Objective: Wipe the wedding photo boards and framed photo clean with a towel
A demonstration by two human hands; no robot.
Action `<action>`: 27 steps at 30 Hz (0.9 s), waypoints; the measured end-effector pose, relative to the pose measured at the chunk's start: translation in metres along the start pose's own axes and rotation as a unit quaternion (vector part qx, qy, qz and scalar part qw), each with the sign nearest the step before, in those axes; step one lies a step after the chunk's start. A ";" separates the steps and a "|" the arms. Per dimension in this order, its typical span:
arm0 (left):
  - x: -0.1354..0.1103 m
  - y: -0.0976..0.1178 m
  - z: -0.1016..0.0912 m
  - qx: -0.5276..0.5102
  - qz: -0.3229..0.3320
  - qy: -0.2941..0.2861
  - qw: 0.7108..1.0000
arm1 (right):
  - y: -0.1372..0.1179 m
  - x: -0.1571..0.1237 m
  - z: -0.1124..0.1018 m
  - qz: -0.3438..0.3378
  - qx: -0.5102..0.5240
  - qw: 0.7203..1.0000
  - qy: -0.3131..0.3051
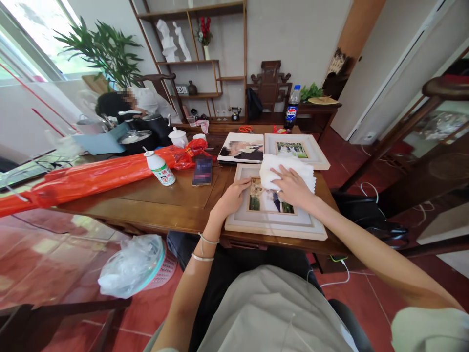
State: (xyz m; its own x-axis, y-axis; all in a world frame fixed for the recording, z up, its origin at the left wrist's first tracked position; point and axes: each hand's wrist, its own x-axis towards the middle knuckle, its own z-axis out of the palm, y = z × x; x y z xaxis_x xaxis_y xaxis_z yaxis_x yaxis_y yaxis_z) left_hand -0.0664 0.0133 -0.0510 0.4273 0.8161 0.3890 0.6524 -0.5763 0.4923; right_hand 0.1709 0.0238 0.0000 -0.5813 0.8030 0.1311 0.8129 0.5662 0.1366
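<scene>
Head view: our right hand [293,188], fingers spread, presses white cloth [305,170] on picture frame [274,227]; left hand [231,198] flat on its edge.

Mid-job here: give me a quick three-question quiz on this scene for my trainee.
1. True or false: the right hand presses a white cloth onto the nearest picture frame.
2. Fill in: the phone lies to that frame's ___.
3. The left hand touches: A the cloth; B the frame's left edge; C the phone.
Key: 1 true; 2 left; 3 B.
</scene>
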 end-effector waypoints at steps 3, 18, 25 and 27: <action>0.000 0.000 0.001 0.005 0.000 0.001 1.000 | -0.024 -0.010 -0.009 -0.017 0.006 1.000 -0.013; 0.001 -0.002 0.002 -0.015 0.014 0.023 1.000 | -0.099 -0.037 -0.024 -0.043 -0.027 0.998 -0.036; 0.001 0.000 -0.001 -0.036 0.027 0.027 0.999 | -0.115 -0.031 -0.019 -0.055 -0.025 0.998 -0.005; 0.001 0.001 -0.001 -0.027 0.010 0.026 0.999 | -0.123 -0.044 -0.025 -0.098 -0.012 0.995 -0.010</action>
State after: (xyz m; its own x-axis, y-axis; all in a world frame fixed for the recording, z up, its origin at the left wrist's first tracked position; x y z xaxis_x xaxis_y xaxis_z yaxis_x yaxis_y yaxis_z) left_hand -0.0661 0.0137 -0.0492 0.4058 0.8019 0.4385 0.6089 -0.5949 0.5247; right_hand 0.0954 -0.0862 0.0023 -0.7278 0.6811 0.0805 0.6825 0.7078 0.1821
